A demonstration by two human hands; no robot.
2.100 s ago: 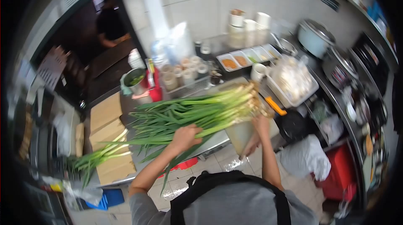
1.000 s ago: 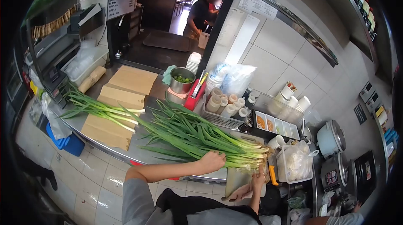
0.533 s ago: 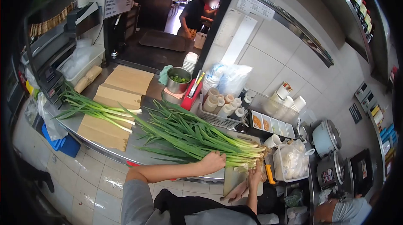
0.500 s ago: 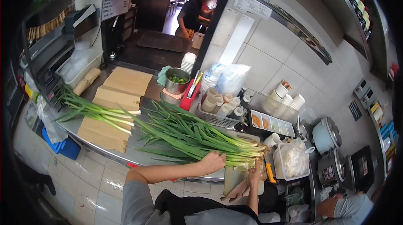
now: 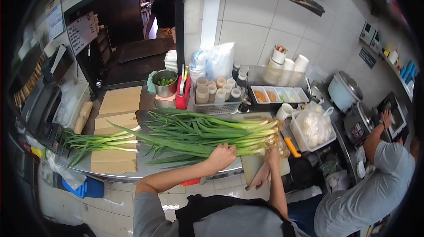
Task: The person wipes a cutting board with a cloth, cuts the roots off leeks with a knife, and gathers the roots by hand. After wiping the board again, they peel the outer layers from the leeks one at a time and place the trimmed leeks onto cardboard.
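A large heap of spring onions (image 5: 194, 133) lies across the metal counter, leaves to the left and pale root ends to the right over a cutting board (image 5: 255, 170). My left hand (image 5: 221, 157) is closed with curled fingers on a stalk at the heap's near edge. At the root ends, my right hand (image 5: 273, 154) is closed, its fingertips pinching a stalk near the roots. An orange-handled knife (image 5: 292, 147) lies just right of that hand, its blade mostly hidden. A smaller bunch of spring onions (image 5: 101, 143) rests on flattened cardboard (image 5: 115, 162) at the left.
Behind the heap stand a basket of squeeze bottles (image 5: 217, 107), a pot of green fruit (image 5: 164, 83) and a condiment tray (image 5: 279, 95). A white basket with a plastic bag (image 5: 312, 126) is at right. A co-worker (image 5: 364, 193) stands close on the right; another person (image 5: 164, 13) is beyond the doorway.
My view has shifted, bringing the co-worker on the right further into sight, one arm stretched toward the equipment. Both my hands stay at the same parts of the heap.
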